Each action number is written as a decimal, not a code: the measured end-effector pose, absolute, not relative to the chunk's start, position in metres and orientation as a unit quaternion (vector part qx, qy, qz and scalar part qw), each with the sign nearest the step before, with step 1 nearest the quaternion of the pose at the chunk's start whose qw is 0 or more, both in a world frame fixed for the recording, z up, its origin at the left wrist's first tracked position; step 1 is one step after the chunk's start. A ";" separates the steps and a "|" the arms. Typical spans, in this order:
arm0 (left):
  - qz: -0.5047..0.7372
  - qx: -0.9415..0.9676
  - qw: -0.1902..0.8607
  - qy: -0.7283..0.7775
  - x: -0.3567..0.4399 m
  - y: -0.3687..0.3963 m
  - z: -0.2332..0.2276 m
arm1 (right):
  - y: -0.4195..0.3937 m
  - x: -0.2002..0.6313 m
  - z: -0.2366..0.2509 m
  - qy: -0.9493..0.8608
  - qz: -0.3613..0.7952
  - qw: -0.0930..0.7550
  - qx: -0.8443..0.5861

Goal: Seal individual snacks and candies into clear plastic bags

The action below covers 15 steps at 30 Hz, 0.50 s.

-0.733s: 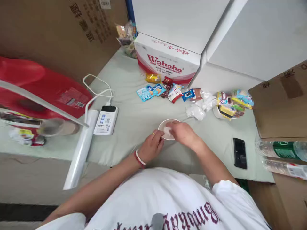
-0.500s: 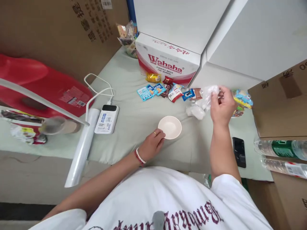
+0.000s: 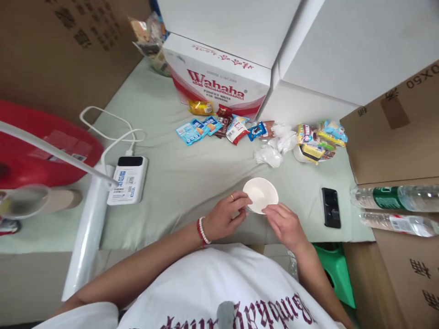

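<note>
A small white bowl is held between both hands near the front of the cloth-covered table. My left hand pinches its left rim, fingers curled, with a ring and a beaded bracelet showing. On the bowl's lower right rim my right hand closes thumb and fingers. The bowl's inside shows nothing in it. Beyond it lie crumpled clear plastic bags, apart from both hands. Left of the bags is a row of wrapped snacks, among them a blue packet and a red and white packet.
A Wahaha carton stands at the back. Packaged snacks fill a white bowl at right, near a black phone and plastic bottles. At left are a power bank with cable, a plastic roll and a red container.
My right hand has let go of the crumpled plastic bag and come down to grip the bowl's right rim. The left hand stays on the bowl. The view has shifted.
</note>
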<state>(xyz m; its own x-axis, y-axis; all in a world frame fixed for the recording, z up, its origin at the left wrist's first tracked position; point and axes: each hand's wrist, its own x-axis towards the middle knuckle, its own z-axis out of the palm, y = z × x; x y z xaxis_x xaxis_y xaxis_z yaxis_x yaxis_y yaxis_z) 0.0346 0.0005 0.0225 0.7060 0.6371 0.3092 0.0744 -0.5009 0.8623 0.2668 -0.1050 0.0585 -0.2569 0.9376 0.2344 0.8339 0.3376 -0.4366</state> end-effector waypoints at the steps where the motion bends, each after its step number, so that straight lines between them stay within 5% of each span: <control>1: 0.321 0.807 0.450 0.206 0.040 0.000 0.024 | -0.115 0.283 0.059 -0.757 0.108 0.234 -0.600; 4: 0.326 0.811 0.441 0.204 0.045 0.002 0.025 | -0.141 0.351 0.072 -0.627 0.073 0.207 -0.747; 10: 0.316 0.801 0.391 0.325 0.013 0.008 0.011 | -0.087 0.502 0.100 -0.342 -0.056 0.011 -0.938; 15: 0.321 0.784 0.347 0.403 -0.016 0.002 0.000 | 0.046 0.569 0.111 -0.363 -0.064 0.037 -0.929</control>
<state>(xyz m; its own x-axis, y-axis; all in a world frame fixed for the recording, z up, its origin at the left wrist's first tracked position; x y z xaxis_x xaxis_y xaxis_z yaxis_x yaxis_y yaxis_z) -0.0155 0.0017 0.0004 0.4692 0.8542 0.2239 0.4083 -0.4347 0.8027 0.5685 0.0455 0.1109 0.7276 0.6703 0.1459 0.6799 -0.7330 -0.0230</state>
